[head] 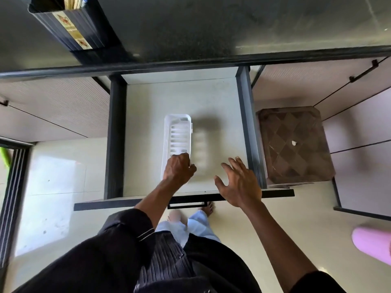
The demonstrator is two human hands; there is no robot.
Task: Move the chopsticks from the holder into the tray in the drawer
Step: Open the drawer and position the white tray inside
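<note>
A white slotted plastic tray (178, 132) lies lengthwise in the open drawer (211, 102), left of its middle, and holds nothing that I can see. My left hand (179, 169) grips the tray's near end. My right hand (238, 183) hovers open over the drawer's near right corner, fingers spread, touching nothing. On the dark countertop at the top left stands a black ribbed holder (69, 28) with a label strip. Pale wooden chopsticks (74, 2) stick out of its top at the frame's edge.
The dark countertop (211, 28) spans the top. The drawer's black front and handle (186, 205) are just below my hands. A brown patterned stool (294, 144) stands right of the drawer. Cabinet doors flank both sides. A pink object (372, 244) lies on the floor at right.
</note>
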